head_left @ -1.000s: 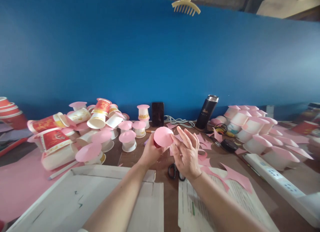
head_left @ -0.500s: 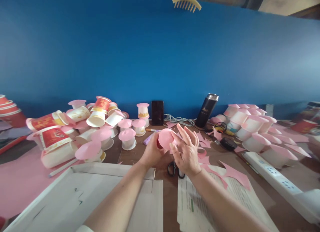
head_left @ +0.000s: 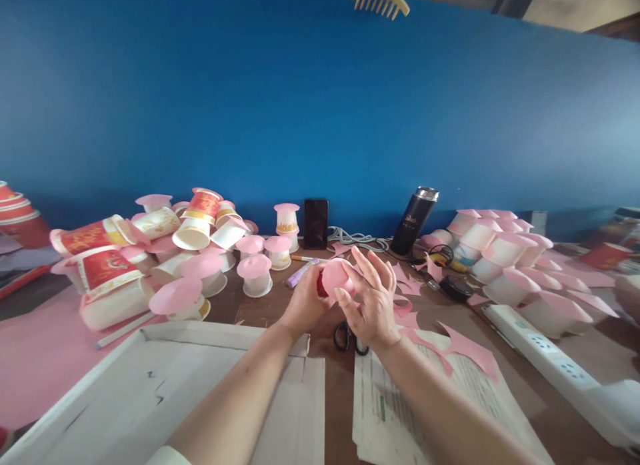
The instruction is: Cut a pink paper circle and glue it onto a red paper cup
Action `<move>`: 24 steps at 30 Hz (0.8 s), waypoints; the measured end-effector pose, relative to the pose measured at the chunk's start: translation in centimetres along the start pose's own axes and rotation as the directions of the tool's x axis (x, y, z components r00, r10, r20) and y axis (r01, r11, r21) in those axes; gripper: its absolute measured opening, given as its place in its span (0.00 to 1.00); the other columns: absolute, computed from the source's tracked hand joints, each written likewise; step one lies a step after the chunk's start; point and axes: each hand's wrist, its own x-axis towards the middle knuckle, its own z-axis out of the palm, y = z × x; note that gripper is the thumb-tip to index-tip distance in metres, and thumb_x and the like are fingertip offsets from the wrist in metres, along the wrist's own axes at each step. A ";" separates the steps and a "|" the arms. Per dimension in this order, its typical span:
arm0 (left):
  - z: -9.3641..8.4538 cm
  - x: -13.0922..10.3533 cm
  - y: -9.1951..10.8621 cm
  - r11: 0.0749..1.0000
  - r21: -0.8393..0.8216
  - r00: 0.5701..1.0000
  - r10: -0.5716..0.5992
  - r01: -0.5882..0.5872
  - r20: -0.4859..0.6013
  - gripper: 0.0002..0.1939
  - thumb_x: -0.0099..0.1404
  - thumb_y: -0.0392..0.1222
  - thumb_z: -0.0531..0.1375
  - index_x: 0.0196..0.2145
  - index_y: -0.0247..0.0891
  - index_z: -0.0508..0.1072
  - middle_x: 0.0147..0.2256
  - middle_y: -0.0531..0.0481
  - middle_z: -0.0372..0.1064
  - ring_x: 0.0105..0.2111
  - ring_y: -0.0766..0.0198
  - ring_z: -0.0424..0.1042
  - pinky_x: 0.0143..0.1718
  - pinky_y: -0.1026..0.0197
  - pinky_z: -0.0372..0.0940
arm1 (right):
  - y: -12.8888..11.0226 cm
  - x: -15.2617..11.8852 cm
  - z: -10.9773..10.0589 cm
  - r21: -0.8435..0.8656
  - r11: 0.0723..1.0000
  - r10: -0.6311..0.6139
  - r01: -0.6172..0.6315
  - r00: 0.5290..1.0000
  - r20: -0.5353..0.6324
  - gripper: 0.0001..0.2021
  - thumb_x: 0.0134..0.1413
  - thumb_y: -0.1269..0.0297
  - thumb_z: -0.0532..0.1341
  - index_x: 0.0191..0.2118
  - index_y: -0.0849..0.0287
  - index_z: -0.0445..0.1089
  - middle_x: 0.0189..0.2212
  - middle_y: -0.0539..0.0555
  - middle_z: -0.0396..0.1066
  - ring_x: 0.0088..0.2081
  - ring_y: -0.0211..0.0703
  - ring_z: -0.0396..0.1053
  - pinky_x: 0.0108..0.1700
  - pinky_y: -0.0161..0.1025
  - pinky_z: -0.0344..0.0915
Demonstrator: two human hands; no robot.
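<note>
A red paper cup [head_left: 321, 285] is held in my left hand [head_left: 304, 306], its fingers wrapped round it. On the cup's end facing me lies a round pink paper disc [head_left: 339, 278]. My right hand [head_left: 373, 305] touches the disc with thumb and forefinger, while its other fingers are spread and raised. Most of the cup is hidden behind the disc and my left hand. Black-handled scissors [head_left: 343, 336] lie on the brown table just below my hands.
Cups with pink discs are piled at left [head_left: 107, 271] and right [head_left: 505, 248]. A phone [head_left: 316, 223] and black flask [head_left: 415, 219] stand at the back. A white cardboard tray [head_left: 200, 391], printed sheets [head_left: 390, 411], pink scraps [head_left: 470, 348] and a power strip [head_left: 545, 358] lie nearer.
The disc and cup have tilted slightly and shifted a little to the right in the view. My right fingers remain at the disc. The camera view has moved slightly.
</note>
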 end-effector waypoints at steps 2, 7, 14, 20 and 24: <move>0.0 0.0 -0.1 0.999 0.034 1.000 -0.003 0.003 0.002 0.23 0.52 0.31 0.60 0.47 0.38 0.65 0.44 0.45 0.68 0.42 0.58 0.68 0.43 0.56 0.64 | -0.1 0.0 0.0 0.004 1.000 0.002 -0.002 1.000 -0.002 0.22 0.60 0.52 0.52 0.57 0.54 0.64 0.64 0.53 0.54 0.64 0.56 0.48 0.64 0.59 0.39; -0.1 -0.1 -0.1 0.997 0.076 1.000 0.005 -0.006 0.013 0.22 0.51 0.32 0.62 0.45 0.38 0.65 0.44 0.44 0.68 0.43 0.57 0.67 0.43 0.55 0.63 | -0.3 -0.1 0.1 -0.003 1.000 -0.003 0.003 1.000 0.028 0.22 0.60 0.53 0.52 0.57 0.54 0.64 0.64 0.52 0.55 0.65 0.55 0.48 0.65 0.59 0.37; 0.0 -0.1 0.1 0.998 0.056 1.000 0.008 -0.007 -0.022 0.23 0.51 0.34 0.63 0.45 0.38 0.65 0.45 0.44 0.68 0.44 0.56 0.68 0.45 0.53 0.63 | -0.8 0.0 0.0 -0.008 0.998 -0.059 0.059 0.996 0.067 0.23 0.58 0.56 0.56 0.58 0.52 0.62 0.61 0.51 0.59 0.64 0.56 0.49 0.65 0.59 0.34; -0.1 -0.1 0.3 1.000 0.025 0.999 -0.016 0.017 -0.030 0.24 0.51 0.35 0.64 0.46 0.37 0.64 0.44 0.43 0.68 0.43 0.56 0.68 0.45 0.53 0.64 | -0.5 -0.2 0.5 0.011 0.995 -0.098 0.098 0.995 -0.025 0.26 0.56 0.55 0.57 0.61 0.46 0.58 0.63 0.50 0.55 0.63 0.59 0.50 0.64 0.62 0.38; -0.1 -0.1 0.6 0.996 -0.032 0.996 -0.081 0.080 -0.033 0.27 0.49 0.38 0.67 0.47 0.39 0.65 0.44 0.43 0.69 0.43 0.55 0.69 0.44 0.53 0.65 | -0.7 -0.2 0.8 0.000 0.993 -0.115 0.115 0.993 0.009 0.25 0.56 0.55 0.58 0.60 0.43 0.59 0.63 0.49 0.56 0.63 0.61 0.50 0.64 0.65 0.37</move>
